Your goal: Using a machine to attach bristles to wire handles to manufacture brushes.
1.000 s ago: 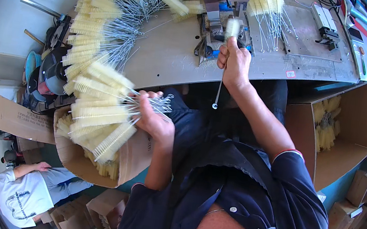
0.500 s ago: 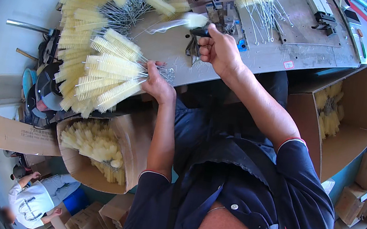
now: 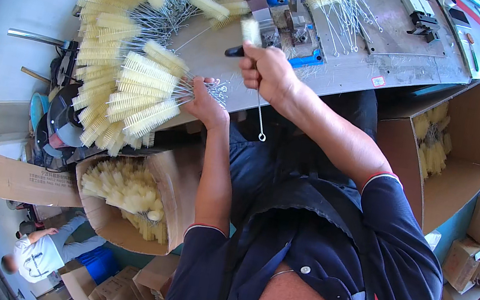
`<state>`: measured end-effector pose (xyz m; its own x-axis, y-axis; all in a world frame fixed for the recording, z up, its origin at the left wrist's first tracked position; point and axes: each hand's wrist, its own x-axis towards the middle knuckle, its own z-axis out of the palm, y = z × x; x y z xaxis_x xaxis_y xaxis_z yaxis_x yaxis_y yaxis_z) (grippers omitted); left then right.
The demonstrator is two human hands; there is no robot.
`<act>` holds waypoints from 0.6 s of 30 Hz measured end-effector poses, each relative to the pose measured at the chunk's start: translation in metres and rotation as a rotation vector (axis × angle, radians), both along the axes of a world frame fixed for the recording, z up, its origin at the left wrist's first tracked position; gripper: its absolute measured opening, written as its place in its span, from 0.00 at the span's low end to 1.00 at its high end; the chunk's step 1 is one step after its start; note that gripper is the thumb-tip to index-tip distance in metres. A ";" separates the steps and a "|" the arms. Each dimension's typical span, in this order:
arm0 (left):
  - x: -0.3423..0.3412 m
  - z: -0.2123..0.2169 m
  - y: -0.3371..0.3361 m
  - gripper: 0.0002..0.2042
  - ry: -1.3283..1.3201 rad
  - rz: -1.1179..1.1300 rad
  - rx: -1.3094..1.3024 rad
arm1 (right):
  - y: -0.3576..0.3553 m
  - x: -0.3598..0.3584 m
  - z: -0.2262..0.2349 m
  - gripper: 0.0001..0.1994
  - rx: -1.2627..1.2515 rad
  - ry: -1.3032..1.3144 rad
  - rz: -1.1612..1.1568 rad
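Observation:
My left hand (image 3: 208,106) is closed around the wire stems of a bunch of bottle brushes (image 3: 147,82) with cream bristles; their looped ends stick out past my fingers. My right hand (image 3: 269,74), also closed, grips a single bottle brush (image 3: 250,31). That brush's bristle head points up toward the machine, and its wire stem runs down past my palm to a small ring. A black handle (image 3: 235,52) of a tool juts from the same hand; the rest of the tool is hidden. Just beyond my right hand sits a metal fixture with blue parts (image 3: 291,26).
More brushes (image 3: 104,34) are heaped at the table's left, and others (image 3: 332,1) lie at the back right. Cardboard boxes holding brushes stand at the lower left (image 3: 173,193) and right (image 3: 459,175). A person (image 3: 41,253) is in the far lower left.
My right hand has moved slightly left and down. The brush in it was blurred and slanted to the left; now it stands nearly upright with its ring end hanging down.

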<state>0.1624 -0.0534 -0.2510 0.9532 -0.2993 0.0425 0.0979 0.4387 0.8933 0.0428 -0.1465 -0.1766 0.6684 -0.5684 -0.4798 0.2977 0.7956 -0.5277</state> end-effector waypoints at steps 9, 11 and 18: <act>0.003 -0.004 0.006 0.20 0.001 -0.008 0.004 | -0.005 -0.069 -0.025 0.25 -0.362 0.234 -0.127; -0.003 0.002 0.006 0.20 -0.029 -0.005 -0.005 | -0.012 -0.074 -0.020 0.25 -0.322 0.255 -0.146; 0.007 -0.014 0.008 0.22 -0.038 -0.037 0.019 | -0.029 -0.078 -0.016 0.18 -0.155 0.045 -0.149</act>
<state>0.1696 -0.0451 -0.2649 0.9392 -0.3356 0.0723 0.0797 0.4182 0.9049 -0.0349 -0.1753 -0.1930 0.5515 -0.7285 -0.4063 0.3790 0.6527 -0.6560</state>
